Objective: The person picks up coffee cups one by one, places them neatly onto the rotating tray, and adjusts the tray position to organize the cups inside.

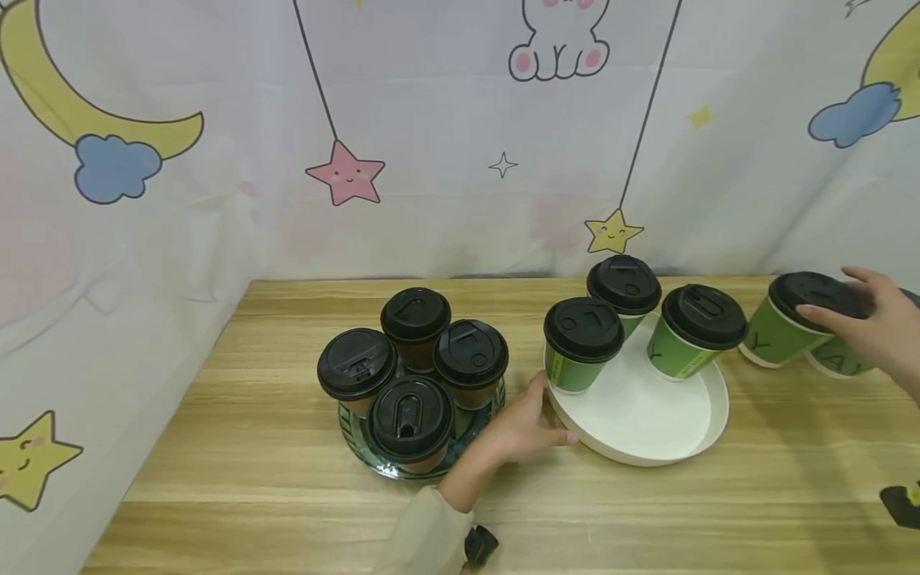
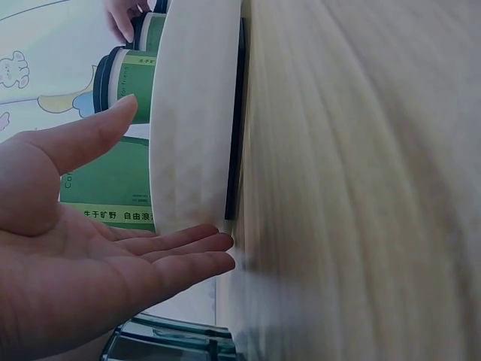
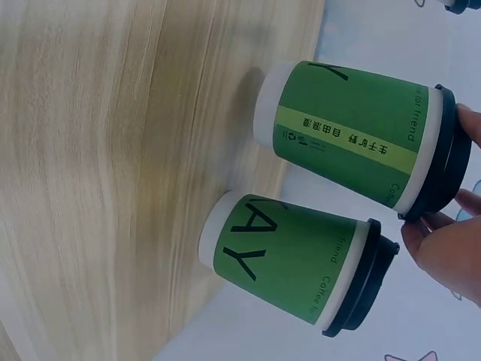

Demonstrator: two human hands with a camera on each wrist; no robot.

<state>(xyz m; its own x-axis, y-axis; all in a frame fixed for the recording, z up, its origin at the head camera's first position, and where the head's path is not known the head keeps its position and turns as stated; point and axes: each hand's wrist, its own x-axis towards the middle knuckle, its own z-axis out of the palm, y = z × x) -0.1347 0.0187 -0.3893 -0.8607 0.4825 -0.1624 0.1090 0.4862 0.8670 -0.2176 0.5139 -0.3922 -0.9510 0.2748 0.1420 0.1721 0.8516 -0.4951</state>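
Note:
My left hand [image 1: 528, 427] lies at the near left side of a round white tray [image 1: 643, 459], thumb spread and fingers fairly straight. In the left wrist view its fingertips [image 2: 214, 244] are against or close to the tray's outer wall. Three green paper cups with black lids stand on the tray, one a green cup [image 1: 578, 369] nearest the left hand. Right of the tray, my right hand [image 1: 887, 323] grips the black lid [image 1: 819, 291] of a green coffee cup [image 3: 353, 135]. A second green cup [image 3: 285, 259] stands beside it. Whether the gripped cup touches the table cannot be told.
Left of the tray, a patterned glass plate [image 1: 391, 471] bears several brown cups with black lids, including a brown cup [image 1: 410, 427] at the front. The wooden table [image 1: 237, 447] meets a printed cloth backdrop [image 1: 446, 224] at the back. Another dark lid [image 1: 909, 298] shows partly behind the right hand.

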